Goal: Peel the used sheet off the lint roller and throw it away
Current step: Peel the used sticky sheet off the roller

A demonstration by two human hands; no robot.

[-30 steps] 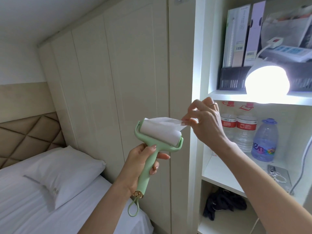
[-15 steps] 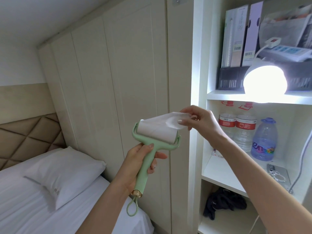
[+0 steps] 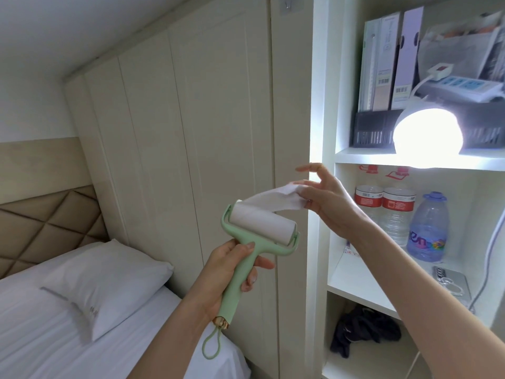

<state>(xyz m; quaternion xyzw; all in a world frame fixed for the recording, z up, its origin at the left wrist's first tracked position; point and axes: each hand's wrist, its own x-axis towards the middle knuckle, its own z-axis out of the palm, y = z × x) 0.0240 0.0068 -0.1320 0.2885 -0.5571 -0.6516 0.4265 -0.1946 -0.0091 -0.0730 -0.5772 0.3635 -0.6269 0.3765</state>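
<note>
Since a moment ago the right hand has drawn the used sheet further off the lint roller, so a longer strip now stretches up and right from the drum. That hand's fingers are spread, the sheet's end caught against the lower fingers and palm; whether it is pinched or just stuck I cannot tell. Below, the left hand is wrapped firmly round the roller's green handle, holding it tilted in front of the pale wardrobe. To the right, a lamp glows on the white shelf, with water bottles beneath it.
</note>
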